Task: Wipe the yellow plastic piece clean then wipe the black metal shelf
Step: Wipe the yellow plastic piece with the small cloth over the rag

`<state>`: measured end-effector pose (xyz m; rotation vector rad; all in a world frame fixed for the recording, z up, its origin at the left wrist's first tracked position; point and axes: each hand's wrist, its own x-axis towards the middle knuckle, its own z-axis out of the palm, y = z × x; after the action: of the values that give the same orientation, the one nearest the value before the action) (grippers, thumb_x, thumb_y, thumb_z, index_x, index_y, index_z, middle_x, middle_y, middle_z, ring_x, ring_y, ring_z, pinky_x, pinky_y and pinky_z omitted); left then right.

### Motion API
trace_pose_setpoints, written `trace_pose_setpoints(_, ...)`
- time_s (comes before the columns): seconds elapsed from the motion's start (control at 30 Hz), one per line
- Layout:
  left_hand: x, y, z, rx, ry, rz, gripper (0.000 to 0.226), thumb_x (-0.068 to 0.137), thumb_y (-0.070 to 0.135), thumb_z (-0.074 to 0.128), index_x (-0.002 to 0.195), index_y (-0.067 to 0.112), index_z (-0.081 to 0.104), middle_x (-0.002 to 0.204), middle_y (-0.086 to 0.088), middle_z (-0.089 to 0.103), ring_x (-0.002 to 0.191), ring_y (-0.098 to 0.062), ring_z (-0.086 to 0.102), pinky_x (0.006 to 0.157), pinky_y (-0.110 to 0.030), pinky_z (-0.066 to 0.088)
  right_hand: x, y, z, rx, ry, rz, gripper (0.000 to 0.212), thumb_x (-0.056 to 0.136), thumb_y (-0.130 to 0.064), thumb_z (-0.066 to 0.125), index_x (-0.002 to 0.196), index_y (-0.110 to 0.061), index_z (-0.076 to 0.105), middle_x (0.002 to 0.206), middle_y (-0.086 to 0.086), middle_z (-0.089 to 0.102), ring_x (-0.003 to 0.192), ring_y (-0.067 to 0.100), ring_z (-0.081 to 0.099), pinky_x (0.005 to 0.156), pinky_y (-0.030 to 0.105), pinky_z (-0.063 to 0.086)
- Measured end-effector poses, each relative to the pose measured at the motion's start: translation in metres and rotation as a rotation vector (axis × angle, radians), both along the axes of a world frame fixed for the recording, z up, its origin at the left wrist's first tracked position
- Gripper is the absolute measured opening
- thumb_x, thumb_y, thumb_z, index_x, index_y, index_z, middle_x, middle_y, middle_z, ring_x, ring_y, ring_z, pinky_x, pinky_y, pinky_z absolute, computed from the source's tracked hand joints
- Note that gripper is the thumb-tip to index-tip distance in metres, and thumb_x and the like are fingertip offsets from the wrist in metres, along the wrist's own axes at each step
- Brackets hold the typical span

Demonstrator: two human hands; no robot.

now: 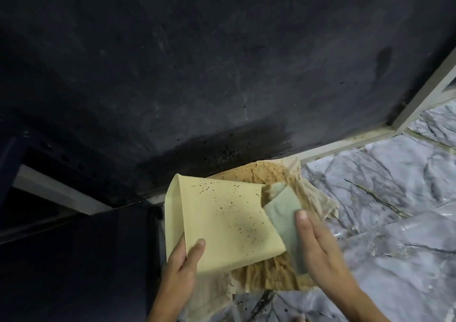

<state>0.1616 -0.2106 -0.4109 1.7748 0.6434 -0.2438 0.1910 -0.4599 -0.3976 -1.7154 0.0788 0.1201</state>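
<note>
A pale yellow plastic piece (222,220), flat with a folded-up left edge and dark specks on its face, is held up at the bottom centre. My left hand (182,262) grips its lower left corner, thumb on top. My right hand (318,245) presses a pale green wiping cloth (286,213) against the piece's right edge. The black metal shelf (197,75) fills the upper frame, dusty, with a darker streaked patch and dark crumbs near its front edge.
Under the piece lies a stained brown and cream rag (276,176). Crinkled grey marble-patterned sheeting (385,198) covers the surface on the right. A white frame rail (345,144) borders the shelf. A dark lower shelf part (74,260) sits at left.
</note>
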Motion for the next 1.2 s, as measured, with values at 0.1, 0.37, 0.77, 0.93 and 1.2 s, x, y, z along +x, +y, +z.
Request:
trace_pose_setpoints(0.1, 0.000, -0.004, -0.006, -0.029, -0.002, 0.023, 0.035, 0.107, 0.017, 0.058, 0.112, 0.050, 0.069, 0.106, 0.046, 0.075, 0.121, 0.007, 0.061, 0.098, -0.015, 0.043, -0.006, 0.039, -0.023, 0.042, 0.062, 0.297, 0.047, 0.103, -0.049, 0.030, 0.129, -0.025, 0.061, 0.107, -0.018, 0.073, 0.094, -0.002, 0.066, 0.079, 0.022, 0.053)
trace_pose_setpoints(0.37, -0.004, -0.003, -0.013, -0.049, 0.000, 0.103, 0.044, 0.106, 0.010, 0.059, 0.118, 0.050, 0.072, 0.134, 0.016, 0.077, 0.134, -0.013, 0.064, 0.117, -0.038, 0.045, 0.019, 0.086, -0.073, -0.411, -0.189, 0.543, 0.058, 0.105, -0.049, 0.026, 0.158, -0.036, 0.006, 0.165, -0.022, -0.005, 0.148, -0.003, -0.015, 0.123, 0.036, -0.009)
trace_pose_setpoints(0.77, -0.006, -0.013, -0.011, -0.014, -0.065, 0.090, 0.038, 0.102, 0.019, 0.069, 0.115, 0.054, 0.075, 0.116, 0.036, 0.079, 0.105, 0.023, 0.069, 0.093, -0.008, 0.052, 0.095, 0.129, -0.065, -0.588, -0.158, 0.497, 0.062, 0.087, -0.075, 0.020, 0.145, -0.066, 0.001, 0.167, -0.019, -0.003, 0.152, 0.017, -0.015, 0.116, 0.056, -0.016)
trace_pose_setpoints(0.93, -0.008, -0.013, -0.019, -0.004, -0.062, 0.266, 0.036, 0.095, 0.026, 0.071, 0.092, 0.061, 0.080, 0.110, 0.027, 0.083, 0.106, 0.008, 0.074, 0.091, -0.022, 0.052, 0.115, 0.071, -0.122, -0.701, 0.026, 0.323, 0.067, 0.085, -0.080, 0.014, 0.149, -0.061, 0.006, 0.168, -0.013, 0.006, 0.153, 0.018, -0.005, 0.121, 0.052, -0.005)
trace_pose_setpoints(1.2, -0.009, -0.012, -0.020, -0.038, -0.047, 0.285, 0.030, 0.100, 0.015, 0.067, 0.094, 0.041, 0.079, 0.093, 0.023, 0.086, 0.101, -0.002, 0.076, 0.073, -0.011, 0.058, 0.044, 0.095, -0.096, -0.603, 0.166, 0.203, 0.063, 0.091, -0.074, 0.006, 0.150, -0.057, -0.008, 0.165, -0.013, -0.021, 0.147, 0.009, -0.030, 0.118, 0.049, -0.018)
